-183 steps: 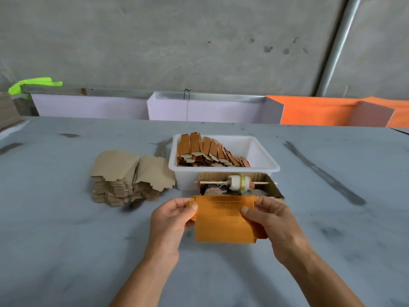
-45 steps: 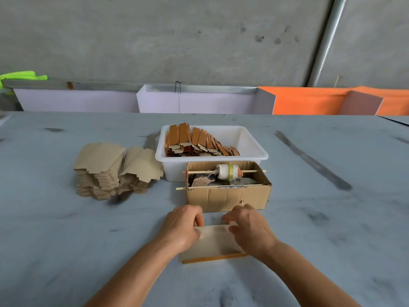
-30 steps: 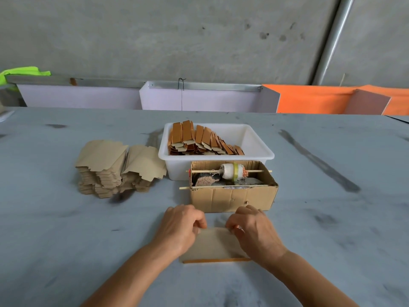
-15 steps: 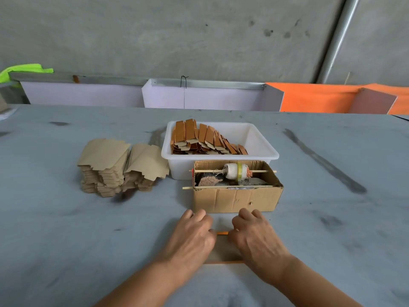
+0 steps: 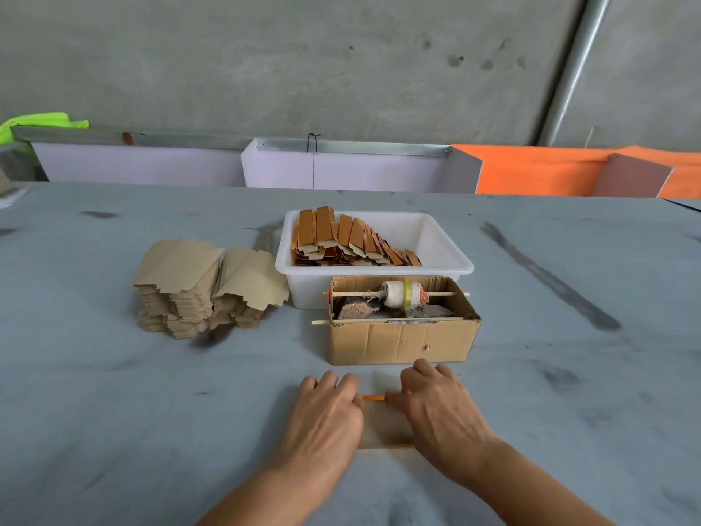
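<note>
A folded card piece [image 5: 385, 427], brown with orange edges, lies flat on the grey table in front of me. My left hand [image 5: 326, 415] presses its left part with straight fingers. My right hand [image 5: 436, 408] presses its right part the same way. Only a narrow strip of the card shows between the two hands. Just beyond my fingertips stands a small cardboard box [image 5: 402, 339] with a white thread spool [image 5: 398, 294] on a stick across its top.
A white plastic tub [image 5: 444, 252] behind the box holds several folded orange pieces [image 5: 341, 241]. A stack of flat brown card blanks [image 5: 205, 286] sits to the left. White and orange panels line the table's far edge.
The card was held up in both hands, then laid down and folded over. Both hands have flattened onto it and slid slightly apart.
</note>
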Demonstrator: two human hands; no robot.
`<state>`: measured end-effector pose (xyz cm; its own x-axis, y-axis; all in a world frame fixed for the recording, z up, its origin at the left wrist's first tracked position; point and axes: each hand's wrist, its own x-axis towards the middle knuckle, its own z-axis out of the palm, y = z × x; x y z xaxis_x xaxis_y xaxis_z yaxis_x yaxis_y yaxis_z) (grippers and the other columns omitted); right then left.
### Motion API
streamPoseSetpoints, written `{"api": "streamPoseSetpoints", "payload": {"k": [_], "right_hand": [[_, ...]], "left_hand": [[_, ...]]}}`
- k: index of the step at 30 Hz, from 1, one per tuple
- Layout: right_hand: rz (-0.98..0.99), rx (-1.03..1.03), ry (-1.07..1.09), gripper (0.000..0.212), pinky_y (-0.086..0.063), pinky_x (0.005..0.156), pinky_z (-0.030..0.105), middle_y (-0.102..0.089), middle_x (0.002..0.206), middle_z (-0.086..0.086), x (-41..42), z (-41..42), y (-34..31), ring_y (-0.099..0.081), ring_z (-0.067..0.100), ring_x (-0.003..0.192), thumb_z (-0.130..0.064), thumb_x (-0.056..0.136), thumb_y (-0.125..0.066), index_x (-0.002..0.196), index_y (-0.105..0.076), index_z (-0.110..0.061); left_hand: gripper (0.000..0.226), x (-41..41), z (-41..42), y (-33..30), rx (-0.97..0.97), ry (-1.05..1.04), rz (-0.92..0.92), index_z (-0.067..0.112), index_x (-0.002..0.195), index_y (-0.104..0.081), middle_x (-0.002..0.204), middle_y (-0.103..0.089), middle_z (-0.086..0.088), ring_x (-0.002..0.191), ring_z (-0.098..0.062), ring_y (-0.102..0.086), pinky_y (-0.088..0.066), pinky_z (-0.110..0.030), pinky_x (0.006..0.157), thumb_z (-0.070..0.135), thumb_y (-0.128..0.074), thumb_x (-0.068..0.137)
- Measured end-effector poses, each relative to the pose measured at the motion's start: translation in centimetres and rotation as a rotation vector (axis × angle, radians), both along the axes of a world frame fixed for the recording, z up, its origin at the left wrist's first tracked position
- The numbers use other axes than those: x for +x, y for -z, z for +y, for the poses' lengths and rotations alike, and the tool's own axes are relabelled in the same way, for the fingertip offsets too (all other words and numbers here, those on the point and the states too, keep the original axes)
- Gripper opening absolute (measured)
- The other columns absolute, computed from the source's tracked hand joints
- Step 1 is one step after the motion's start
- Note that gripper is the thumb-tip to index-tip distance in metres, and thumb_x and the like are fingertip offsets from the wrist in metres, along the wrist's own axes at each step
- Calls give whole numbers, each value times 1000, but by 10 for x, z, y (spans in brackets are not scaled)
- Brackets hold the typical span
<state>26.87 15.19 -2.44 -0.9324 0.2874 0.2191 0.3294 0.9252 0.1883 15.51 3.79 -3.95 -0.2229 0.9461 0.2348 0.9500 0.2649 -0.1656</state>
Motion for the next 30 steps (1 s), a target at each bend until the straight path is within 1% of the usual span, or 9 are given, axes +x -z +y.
{"api": "streamPoseSetpoints", "payload": {"k": [3, 6, 9, 11, 14, 19, 23, 26, 30], "right_hand": [[38, -138, -12, 31, -40, 50, 24, -57, 66, -5, 6, 12, 7, -55, 16, 61, -4, 56, -76, 73, -74, -30], [178, -329, -7, 31, -48, 52, 31, -60, 67, -1, 11, 14, 12, -57, 22, 62, 5, 65, -75, 76, -76, -23], [149, -399, -34, 34, -43, 80, 26, -64, 95, -4, 18, 18, 16, -54, 20, 92, -5, 92, -49, 107, -71, -26], [189, -540, -30, 31, -37, 86, 13, -64, 108, -8, 27, 20, 13, -51, 13, 103, -16, 96, -47, 121, -63, -27], [156, -663, -29, 35, -33, 98, 13, -56, 123, -18, 40, 18, 11, -45, 0, 116, -39, 87, -62, 120, -63, -31], [199, -654, -1, 14, -38, 97, 20, -63, 116, -13, 43, 10, 16, -51, 5, 113, -14, 83, -68, 94, -75, -20], [332, -953, 89, 9, -42, 82, 13, -69, 94, -13, 38, 13, 1, -59, 2, 89, -13, 85, -67, 82, -73, -20], [393, -1135, 111, 17, -41, 65, 12, -66, 74, -13, 36, 16, -16, -53, 1, 68, -14, 88, -63, 74, -68, -20], [642, -1306, 169, 10, -45, 68, 13, -71, 81, -7, 30, 15, -29, -62, 3, 78, -13, 86, -66, 83, -72, -19]], "left_hand": [[17, -8, -8, 4, 90, 39, -50, 23, 60, -73, 59, -54, 8, 52, -12, -55, -40, -20, 44, 13, -79, 49], [31, -11, -17, 1, 128, 31, -170, 27, 78, -76, 72, -59, 12, 65, -11, -58, -45, -19, 52, 8, -56, 64], [55, -17, -24, 8, 122, -7, -313, 28, 123, -59, 120, -52, 18, 110, -11, -45, -35, -24, 87, 0, -37, 80], [66, -20, -27, 9, 110, -27, -415, 31, 130, -52, 130, -47, 21, 117, -8, -38, -31, -24, 95, 4, -25, 76], [65, -24, -29, 13, 173, -66, -535, 32, 139, -43, 131, -51, 13, 120, -11, -42, -32, -24, 99, -2, -31, 85], [50, -26, -36, 12, 247, -75, -722, 28, 137, -47, 116, -56, 4, 113, -13, -52, -34, -16, 97, 4, -44, 93], [49, -24, -40, 1, 383, -56, -1005, 27, 124, -58, 119, -58, 18, 109, 0, -55, -39, -13, 95, 31, -74, 77], [21, -21, -34, -8, 609, -181, -1340, 22, 88, -70, 85, -67, 4, 75, -10, -60, -46, -18, 71, 11, -79, 72], [11, -14, -23, -20, 788, -309, -1680, 9, 71, -69, 61, -66, 2, 61, -10, -57, -49, -17, 50, 0, -70, 77]]}}
